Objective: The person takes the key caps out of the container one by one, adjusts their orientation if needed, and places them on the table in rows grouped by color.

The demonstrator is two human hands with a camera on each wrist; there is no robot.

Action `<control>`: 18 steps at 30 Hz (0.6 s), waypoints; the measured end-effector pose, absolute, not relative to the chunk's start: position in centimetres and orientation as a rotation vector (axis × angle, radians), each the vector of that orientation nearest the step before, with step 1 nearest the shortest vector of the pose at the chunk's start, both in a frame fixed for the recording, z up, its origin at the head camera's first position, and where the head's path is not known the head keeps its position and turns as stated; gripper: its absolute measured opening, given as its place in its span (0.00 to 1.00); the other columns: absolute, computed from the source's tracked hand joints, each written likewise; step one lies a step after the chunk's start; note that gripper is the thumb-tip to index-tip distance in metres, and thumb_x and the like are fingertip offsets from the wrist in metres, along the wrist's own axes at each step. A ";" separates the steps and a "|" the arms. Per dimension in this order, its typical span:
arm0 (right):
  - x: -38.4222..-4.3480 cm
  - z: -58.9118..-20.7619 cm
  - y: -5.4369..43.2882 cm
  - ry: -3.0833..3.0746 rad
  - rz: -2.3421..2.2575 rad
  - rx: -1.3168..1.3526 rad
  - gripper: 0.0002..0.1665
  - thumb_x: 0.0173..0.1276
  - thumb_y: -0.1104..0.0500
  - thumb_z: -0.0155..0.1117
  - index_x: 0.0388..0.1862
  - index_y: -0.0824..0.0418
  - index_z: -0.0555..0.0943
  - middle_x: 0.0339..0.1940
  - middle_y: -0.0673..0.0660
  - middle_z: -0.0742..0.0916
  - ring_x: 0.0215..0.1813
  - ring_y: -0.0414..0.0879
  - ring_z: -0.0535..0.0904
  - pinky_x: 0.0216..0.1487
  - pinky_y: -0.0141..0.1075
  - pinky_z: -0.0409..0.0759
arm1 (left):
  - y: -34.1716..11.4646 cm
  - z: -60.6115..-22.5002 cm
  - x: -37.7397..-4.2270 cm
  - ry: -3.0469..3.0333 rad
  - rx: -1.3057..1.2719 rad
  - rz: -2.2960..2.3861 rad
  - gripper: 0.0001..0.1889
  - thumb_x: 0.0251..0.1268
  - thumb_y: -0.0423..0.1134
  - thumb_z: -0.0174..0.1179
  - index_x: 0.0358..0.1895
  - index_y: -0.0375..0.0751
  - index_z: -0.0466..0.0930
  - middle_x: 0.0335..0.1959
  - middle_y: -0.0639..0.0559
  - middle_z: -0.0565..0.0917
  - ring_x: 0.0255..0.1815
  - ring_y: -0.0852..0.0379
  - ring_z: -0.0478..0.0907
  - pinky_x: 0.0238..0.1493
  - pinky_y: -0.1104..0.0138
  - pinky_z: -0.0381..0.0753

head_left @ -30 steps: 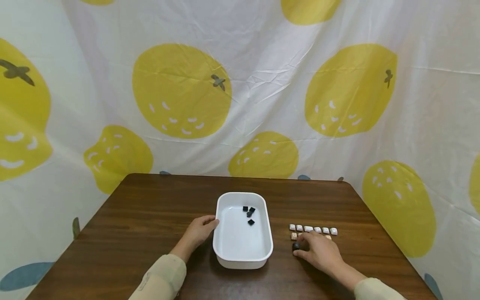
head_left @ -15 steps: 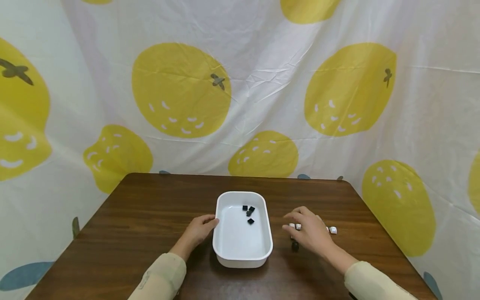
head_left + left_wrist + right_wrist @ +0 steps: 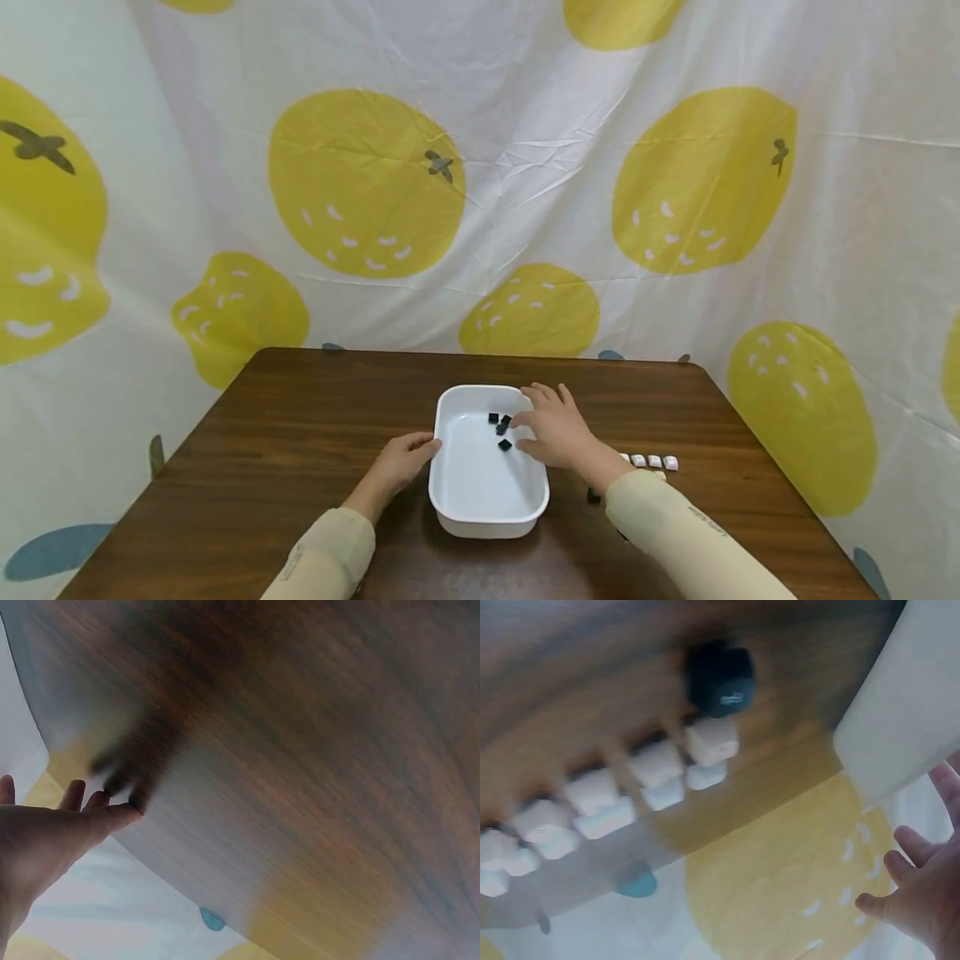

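A white rectangular tray (image 3: 487,500) stands on the dark wooden table, with several black keycaps (image 3: 505,445) in its far right part. My left hand (image 3: 397,465) rests against the tray's left side, thumb at the rim; in the left wrist view its fingers look straight. Over the tray's right rim reaches my right hand (image 3: 557,429), thumb and fingers apart and nothing seen between them. Its fingertips are near the black keycaps. Right of the tray, partly hidden by the right arm, are a row of white keycaps (image 3: 655,462), a beige row (image 3: 596,791) and one black keycap (image 3: 720,679).
The brown table (image 3: 322,400) reaches back to a white cloth hanging with yellow lemons (image 3: 367,183). My right sleeve (image 3: 675,525) crosses above the table's right part.
My right hand has let go of the black keycap by the rows and moved left to over the tray. That keycap stays on the table. My left hand keeps its place.
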State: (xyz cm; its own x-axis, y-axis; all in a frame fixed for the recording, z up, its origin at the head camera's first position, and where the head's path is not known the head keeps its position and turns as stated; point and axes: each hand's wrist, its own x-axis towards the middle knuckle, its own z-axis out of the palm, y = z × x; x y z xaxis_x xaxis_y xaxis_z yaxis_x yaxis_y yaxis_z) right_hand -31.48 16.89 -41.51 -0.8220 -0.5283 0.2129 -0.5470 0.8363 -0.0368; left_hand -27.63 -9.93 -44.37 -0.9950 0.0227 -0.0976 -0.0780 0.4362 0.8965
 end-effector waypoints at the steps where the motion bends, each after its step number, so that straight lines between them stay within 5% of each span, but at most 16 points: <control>1: -31.8 -41.6 16.4 -2.841 0.085 0.847 0.16 0.61 0.48 0.74 0.48 0.48 0.88 0.71 0.65 0.72 0.75 0.63 0.59 0.71 0.67 0.48 | -9.9 -44.4 -27.6 2.582 -0.049 1.617 0.20 0.74 0.43 0.56 0.59 0.30 0.79 0.58 0.35 0.80 0.59 0.40 0.75 0.61 0.48 0.73; 12: -33.9 -42.3 13.3 -2.843 -0.315 0.950 0.13 0.59 0.51 0.75 0.44 0.42 0.89 0.71 0.59 0.71 0.77 0.59 0.56 0.72 0.65 0.48 | -10.0 -44.4 -27.4 2.567 -0.024 1.642 0.20 0.74 0.41 0.56 0.59 0.28 0.78 0.58 0.33 0.79 0.60 0.38 0.74 0.61 0.47 0.73; 18: -34.1 -43.0 12.2 -2.659 -0.669 0.993 0.08 0.67 0.54 0.68 0.41 0.43 0.90 0.71 0.56 0.74 0.76 0.55 0.60 0.72 0.63 0.52 | -10.0 -44.4 -27.6 2.558 -0.017 1.654 0.20 0.74 0.41 0.57 0.58 0.28 0.79 0.57 0.34 0.80 0.60 0.39 0.74 0.61 0.47 0.73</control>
